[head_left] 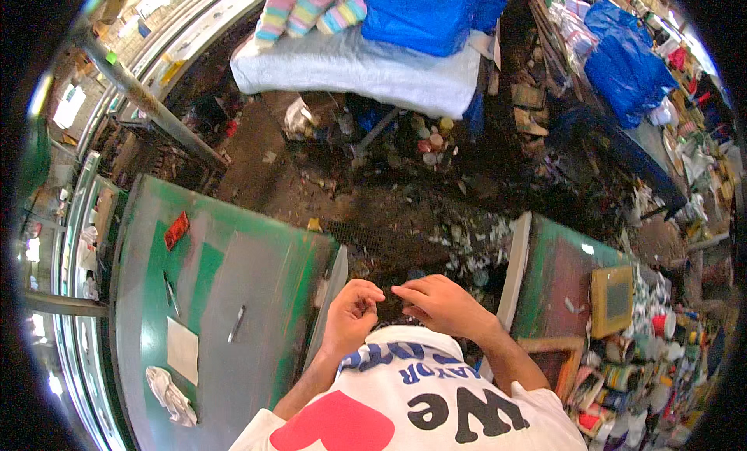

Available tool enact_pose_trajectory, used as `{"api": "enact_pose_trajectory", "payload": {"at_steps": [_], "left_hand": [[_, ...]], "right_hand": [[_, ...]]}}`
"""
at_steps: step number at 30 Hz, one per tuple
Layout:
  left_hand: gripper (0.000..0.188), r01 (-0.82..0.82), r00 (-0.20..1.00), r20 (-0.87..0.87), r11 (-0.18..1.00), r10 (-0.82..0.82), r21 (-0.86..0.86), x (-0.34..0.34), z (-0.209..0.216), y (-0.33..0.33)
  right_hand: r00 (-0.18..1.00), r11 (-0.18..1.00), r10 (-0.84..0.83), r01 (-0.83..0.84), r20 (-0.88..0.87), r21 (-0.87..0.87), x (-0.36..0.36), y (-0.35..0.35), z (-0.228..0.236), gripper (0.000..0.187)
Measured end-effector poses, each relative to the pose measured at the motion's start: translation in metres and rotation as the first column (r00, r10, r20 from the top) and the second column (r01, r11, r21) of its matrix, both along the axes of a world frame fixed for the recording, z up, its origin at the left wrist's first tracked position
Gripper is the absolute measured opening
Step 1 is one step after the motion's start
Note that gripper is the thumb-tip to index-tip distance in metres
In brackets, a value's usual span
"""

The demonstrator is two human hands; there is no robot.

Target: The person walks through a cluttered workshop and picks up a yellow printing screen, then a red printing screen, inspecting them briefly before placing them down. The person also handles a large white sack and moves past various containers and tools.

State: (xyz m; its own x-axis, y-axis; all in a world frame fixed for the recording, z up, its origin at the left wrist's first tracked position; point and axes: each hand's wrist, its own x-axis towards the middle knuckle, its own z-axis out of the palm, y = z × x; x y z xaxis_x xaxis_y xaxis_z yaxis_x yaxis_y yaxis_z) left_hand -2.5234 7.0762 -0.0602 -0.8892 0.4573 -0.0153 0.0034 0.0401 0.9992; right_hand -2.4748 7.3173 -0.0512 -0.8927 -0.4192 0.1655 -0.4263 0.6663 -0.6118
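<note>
My left hand and my right hand are raised in front of my shirt, with a small gap between their fingertips. The fingers of the left curl in toward the thumb. On the right hand, fingers and thumb come together, pointing at the left. Anything held between them is too small to make out. Nearest to the left hand is the edge of a green table. On it lie a red packet, two pens, a beige sheet and a crumpled white cloth.
A second green table stands to my right, with a yellow-framed panel and a heap of cans and containers beside it. Ahead, a white-covered table bears a blue bag and striped cloth items. Litter covers the floor.
</note>
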Motion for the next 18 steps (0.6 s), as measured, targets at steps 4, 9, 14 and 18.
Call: {"api": "enact_pose_trajectory", "payload": {"at_steps": [4,9,14,18], "left_hand": [[0.039,-0.041,0.995,-0.093,0.998,0.037,-0.041,-0.071,0.01,0.055],[0.039,-0.14,0.989,-0.059,0.99,0.139,-0.019,-0.127,-0.005,0.099],[0.037,-0.086,0.996,0.036,0.996,0.085,0.021,-0.172,-0.008,0.14],[0.025,-0.055,0.998,-0.023,0.998,0.054,-0.012,-0.231,-0.008,0.146]], "right_hand": [[0.995,0.994,-0.1,0.099,0.026,0.038,-0.052,0.08,0.008,0.045],[0.978,0.968,-0.195,0.179,-0.077,-0.178,-0.114,0.101,0.013,0.036],[0.968,0.941,-0.246,0.224,-0.055,-0.254,-0.176,0.091,0.002,0.032],[0.978,0.959,-0.205,0.192,-0.043,-0.211,-0.235,0.093,-0.015,0.026]]}}
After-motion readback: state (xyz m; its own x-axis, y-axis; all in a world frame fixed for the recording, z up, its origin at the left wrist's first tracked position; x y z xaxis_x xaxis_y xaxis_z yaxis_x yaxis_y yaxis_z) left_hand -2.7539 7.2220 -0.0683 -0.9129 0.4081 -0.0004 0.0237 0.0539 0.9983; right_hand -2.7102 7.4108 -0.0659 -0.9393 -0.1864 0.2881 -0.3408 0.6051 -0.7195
